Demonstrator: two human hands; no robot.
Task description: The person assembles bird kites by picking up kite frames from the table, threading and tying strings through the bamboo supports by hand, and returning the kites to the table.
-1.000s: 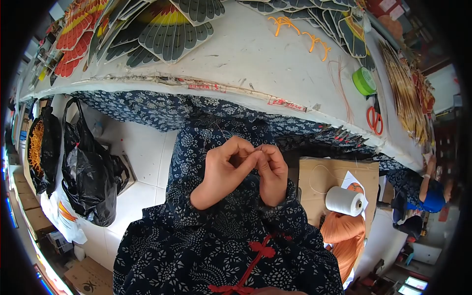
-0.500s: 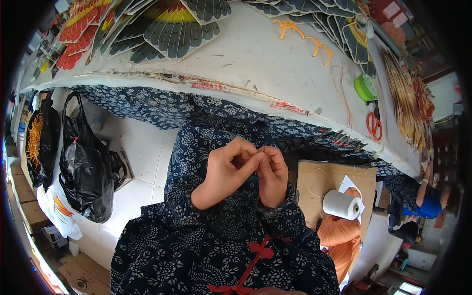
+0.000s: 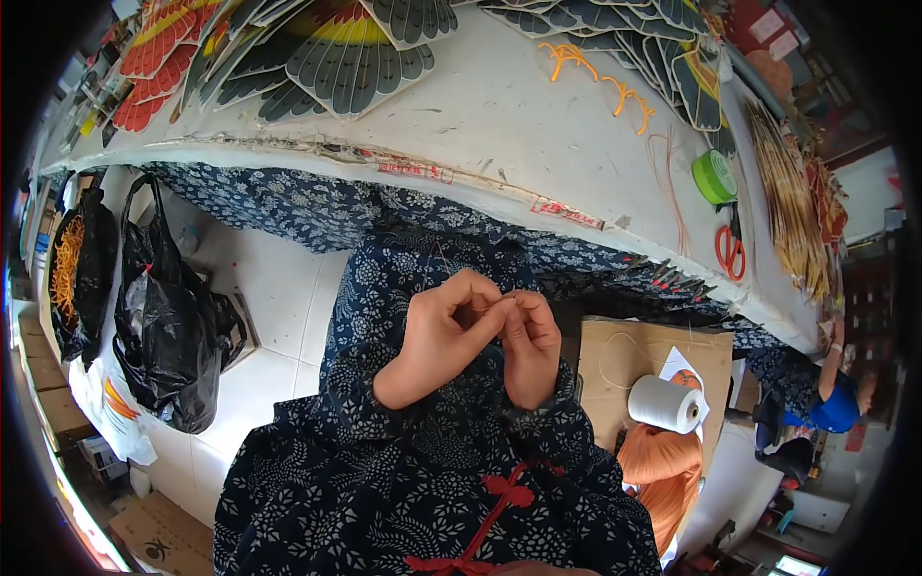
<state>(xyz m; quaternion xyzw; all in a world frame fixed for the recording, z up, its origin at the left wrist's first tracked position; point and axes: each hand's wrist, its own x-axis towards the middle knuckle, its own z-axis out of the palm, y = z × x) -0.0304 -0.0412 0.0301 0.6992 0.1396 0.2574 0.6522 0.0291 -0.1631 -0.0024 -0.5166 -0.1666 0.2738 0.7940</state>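
Observation:
Above my lap, my left hand (image 3: 444, 331) and my right hand (image 3: 530, 348) meet at the fingertips, both closed in a pinch. A very fine strand, seemingly a thin thread (image 3: 441, 253), shows faintly beyond my left hand against the blue-and-white patterned cloth (image 3: 379, 288). The part between the fingertips is mostly hidden by the fingers. Both sleeves are of dark blue patterned fabric with a red knotted trim (image 3: 507, 490) on the front.
Painted wing-shaped pieces (image 3: 355, 62) lie on the white table (image 3: 499, 125), with orange pieces (image 3: 629, 101), green tape (image 3: 714, 177), red-handled scissors (image 3: 730, 254) and bamboo strips (image 3: 789, 206). A white thread spool (image 3: 665, 403) stands right, black bags (image 3: 163, 326) left. Another person (image 3: 836, 398) is far right.
Both hands stay pinched together in nearly the same place. The fine strand beyond the left hand has shifted slightly, and the camera view has moved a little.

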